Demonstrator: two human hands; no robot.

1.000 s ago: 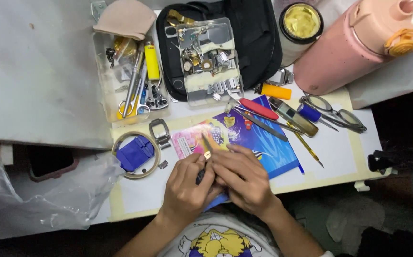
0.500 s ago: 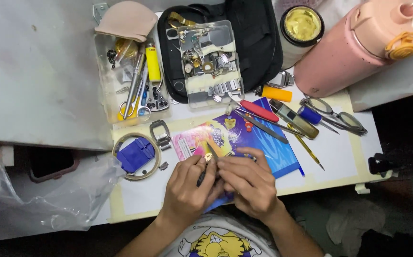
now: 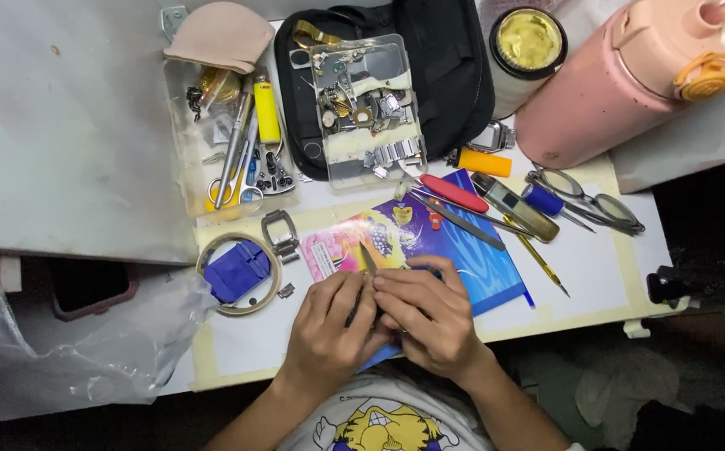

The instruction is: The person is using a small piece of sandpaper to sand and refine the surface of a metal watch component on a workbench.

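The left hand (image 3: 329,330) and right hand (image 3: 429,317) press together at the near table edge, fingers curled around a thin dark tool (image 3: 368,259) whose tip rises between them, over a glossy blue-and-pink printed card (image 3: 471,259). Bare white tabletop (image 3: 596,267) lies open to the right. Since a second ago, the hands have barely shifted.
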